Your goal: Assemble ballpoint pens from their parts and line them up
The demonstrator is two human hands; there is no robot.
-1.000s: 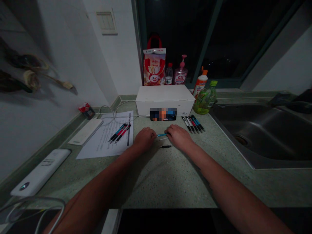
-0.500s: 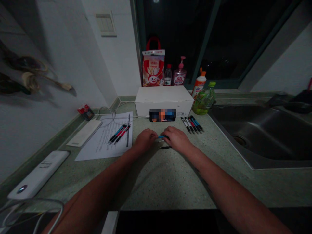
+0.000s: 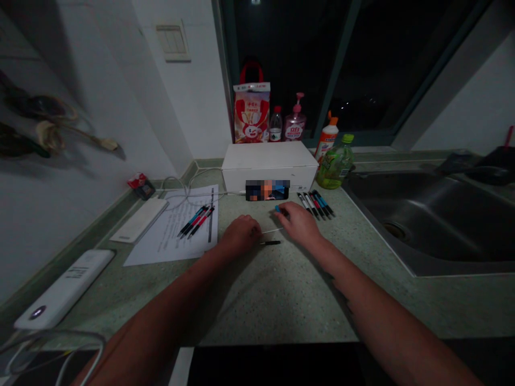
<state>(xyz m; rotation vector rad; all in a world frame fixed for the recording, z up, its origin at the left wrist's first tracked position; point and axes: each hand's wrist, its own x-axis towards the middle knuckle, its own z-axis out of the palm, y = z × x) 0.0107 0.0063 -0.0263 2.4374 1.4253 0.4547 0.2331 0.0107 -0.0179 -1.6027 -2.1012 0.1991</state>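
Observation:
My right hand point(image 3: 301, 222) pinches a short blue pen part point(image 3: 277, 208) between thumb and fingers, just above the counter. To its left, my left hand point(image 3: 241, 235) is closed, fingers curled down; what it holds, if anything, is hidden. A thin white rod, like a pen refill point(image 3: 272, 231), stretches from the left fingertips toward the right hand; I cannot tell whether the left fingers grip it. Nearer to me, a black pen part point(image 3: 270, 243) lies on the counter point(image 3: 273, 300). Several pens point(image 3: 316, 205) lie side by side beyond the right hand.
More pens point(image 3: 196, 221) rest on a printed paper sheet point(image 3: 169, 241) at left. A phone point(image 3: 267, 191) leans on a white box point(image 3: 270, 155). Bottles, including a green one point(image 3: 336, 163), stand behind. The sink point(image 3: 426, 220) lies right; a white power bank point(image 3: 66, 287) is left.
My hands have moved apart. The right hand has gone up and right with the blue part, and the left has dropped slightly. More of the white rod shows between them.

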